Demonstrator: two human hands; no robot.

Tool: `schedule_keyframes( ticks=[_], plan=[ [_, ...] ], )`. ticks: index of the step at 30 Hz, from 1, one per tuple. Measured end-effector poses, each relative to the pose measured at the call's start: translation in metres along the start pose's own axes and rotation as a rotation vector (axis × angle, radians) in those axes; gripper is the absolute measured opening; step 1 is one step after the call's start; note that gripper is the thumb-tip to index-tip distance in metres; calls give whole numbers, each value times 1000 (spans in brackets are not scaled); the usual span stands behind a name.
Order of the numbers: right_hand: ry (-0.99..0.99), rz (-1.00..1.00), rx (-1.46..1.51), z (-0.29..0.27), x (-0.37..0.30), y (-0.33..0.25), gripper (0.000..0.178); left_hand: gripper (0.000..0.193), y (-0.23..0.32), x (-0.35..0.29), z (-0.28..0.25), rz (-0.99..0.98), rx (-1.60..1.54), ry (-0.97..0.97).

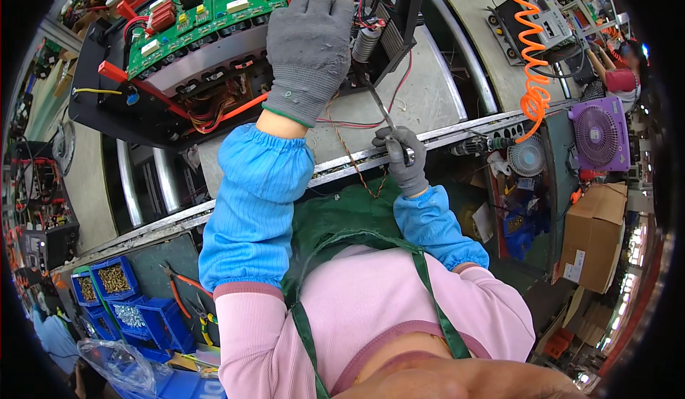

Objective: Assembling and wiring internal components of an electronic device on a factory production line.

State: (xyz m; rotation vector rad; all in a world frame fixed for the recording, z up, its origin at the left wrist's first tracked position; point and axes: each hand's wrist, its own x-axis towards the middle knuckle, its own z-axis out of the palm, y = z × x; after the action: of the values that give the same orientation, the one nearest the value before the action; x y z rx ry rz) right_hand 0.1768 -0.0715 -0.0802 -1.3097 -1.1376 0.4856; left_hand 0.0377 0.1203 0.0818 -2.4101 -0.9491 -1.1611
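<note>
An electrical unit with a black housing [89,113] lies opened on the workbench, showing a green circuit board [207,24], a metal heat sink and bundles of wire. My left hand [310,49], in a grey glove, reaches over the unit beside the board. Its fingers curl down, and their tips are hidden. My right hand [405,158], also gloved, grips a metal wrench [386,113] whose ring end shows below the fingers. The wrench's far end reaches the unit's right side, beneath a silver ribbed cylinder [366,43]. A thin twisted wire [346,145] hangs over the bench edge.
An orange coiled hose [531,63] hangs at the right above a power driver [481,144]. Purple [598,135] and grey fans and a cardboard box [594,235] stand beyond. Blue bins [114,278] of screws and pliers [182,288] are at lower left. Metal rollers flank the bench plate.
</note>
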Motion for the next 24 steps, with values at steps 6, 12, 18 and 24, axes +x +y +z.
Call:
schedule_keyframes(
  ticks=[6, 12, 18, 24],
  plan=[
    [-33, 464, -90, 18, 96, -91, 23, 33, -1, -4, 3, -3, 8, -15],
    [-262, -112, -744, 41, 162, -105, 26, 31, 0, 5, 1, 2, -2, 7],
    [-30, 315, -32, 1, 83, -133, 23, 28, -4, -2, 7, 1, -38, 55],
    [-20, 19, -125, -9, 9, -32, 15, 29, -4, 1, 5, 5, -19, 47]
  ],
)
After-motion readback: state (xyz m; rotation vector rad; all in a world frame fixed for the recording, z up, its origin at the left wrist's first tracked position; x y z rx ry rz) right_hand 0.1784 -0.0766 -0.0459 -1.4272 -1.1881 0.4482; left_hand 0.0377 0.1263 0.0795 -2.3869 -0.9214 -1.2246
